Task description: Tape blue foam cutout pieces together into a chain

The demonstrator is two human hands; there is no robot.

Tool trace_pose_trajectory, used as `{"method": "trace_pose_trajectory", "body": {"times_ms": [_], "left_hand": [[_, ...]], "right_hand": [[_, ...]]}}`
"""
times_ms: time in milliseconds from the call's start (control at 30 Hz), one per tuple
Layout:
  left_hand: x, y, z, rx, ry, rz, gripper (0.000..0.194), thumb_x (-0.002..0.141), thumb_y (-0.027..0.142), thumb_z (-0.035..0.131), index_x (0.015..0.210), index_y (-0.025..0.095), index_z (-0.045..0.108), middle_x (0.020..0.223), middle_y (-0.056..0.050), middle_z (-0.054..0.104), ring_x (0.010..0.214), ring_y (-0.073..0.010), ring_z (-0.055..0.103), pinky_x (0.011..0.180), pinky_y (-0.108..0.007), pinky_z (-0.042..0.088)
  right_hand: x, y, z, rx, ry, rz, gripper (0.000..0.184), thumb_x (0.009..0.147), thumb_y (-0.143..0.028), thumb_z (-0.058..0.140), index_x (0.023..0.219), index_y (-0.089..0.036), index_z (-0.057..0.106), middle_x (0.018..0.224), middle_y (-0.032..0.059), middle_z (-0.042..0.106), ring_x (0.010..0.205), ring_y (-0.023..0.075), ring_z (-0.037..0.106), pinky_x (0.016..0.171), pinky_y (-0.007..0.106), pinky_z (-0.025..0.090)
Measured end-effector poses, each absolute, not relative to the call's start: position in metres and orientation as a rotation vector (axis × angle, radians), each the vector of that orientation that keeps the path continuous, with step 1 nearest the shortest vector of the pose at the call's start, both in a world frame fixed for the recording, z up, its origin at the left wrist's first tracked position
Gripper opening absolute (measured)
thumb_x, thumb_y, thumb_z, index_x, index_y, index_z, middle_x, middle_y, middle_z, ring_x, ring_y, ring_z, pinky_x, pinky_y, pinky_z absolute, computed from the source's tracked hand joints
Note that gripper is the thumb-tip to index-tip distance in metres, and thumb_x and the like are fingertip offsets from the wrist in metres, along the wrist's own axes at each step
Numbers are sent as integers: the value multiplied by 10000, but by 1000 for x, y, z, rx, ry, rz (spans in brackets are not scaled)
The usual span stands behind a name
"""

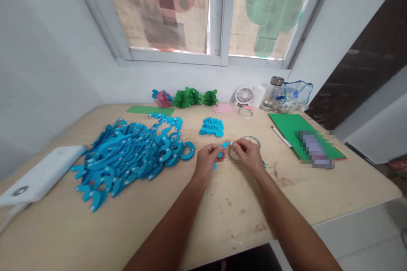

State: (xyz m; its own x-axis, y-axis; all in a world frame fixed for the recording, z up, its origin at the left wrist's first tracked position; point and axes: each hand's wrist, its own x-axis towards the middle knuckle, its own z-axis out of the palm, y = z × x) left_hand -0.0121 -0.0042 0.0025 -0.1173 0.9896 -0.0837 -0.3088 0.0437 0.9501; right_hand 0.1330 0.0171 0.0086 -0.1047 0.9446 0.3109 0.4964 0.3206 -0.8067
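Now the left hand [209,156] pinches a blue piece [224,146] jutting out rightward.

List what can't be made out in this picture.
In the head view:
Blue paper: partly covered by the left hand.
Tape roll: partly behind the right hand.
Anything between that hand's fingers: too small to tell.
Object on green sheet: blurred by pixel blocks.
White box: cut off by left edge.

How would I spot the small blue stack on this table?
Start at the window, below which green paper figures stand on the table. Nearer, just beyond the left hand, lies the small blue stack, compact, unlike the sprawling blue heap to its left.
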Motion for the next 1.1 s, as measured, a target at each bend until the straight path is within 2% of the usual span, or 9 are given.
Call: {"method": "trace_pose_trajectory", "body": {"times_ms": [233,600,1100], "left_hand": [[-8,-6,4,938,1162,1428,212,595,339,661,663,139,642,599,-36,645,543,-122,558,539,-243,451],[-7,-5,0,944,1144,1418,206,623,313,647,715,130,666,641,-43,658,552,-115,552,550,-234,440],[-3,-9,6,972,1251,1480,138,627,262,618,631,133,666,580,-17,641,549,-117,549,567,-224,444]], "right_hand": [[128,8,16,-1399,-1921,220,184,783,-273,490,697,-199,635,661,33,644,610,150,545,583,252,345],[125,7,12,-1335,-1968,100,160,777,-209,458,739,-197,614,714,43,652,668,162,563,633,259,364],[120,6,9,-1285,-2010,-192,158,803,-198,480,702,-182,601,652,32,618,651,147,544,642,255,343]]}}
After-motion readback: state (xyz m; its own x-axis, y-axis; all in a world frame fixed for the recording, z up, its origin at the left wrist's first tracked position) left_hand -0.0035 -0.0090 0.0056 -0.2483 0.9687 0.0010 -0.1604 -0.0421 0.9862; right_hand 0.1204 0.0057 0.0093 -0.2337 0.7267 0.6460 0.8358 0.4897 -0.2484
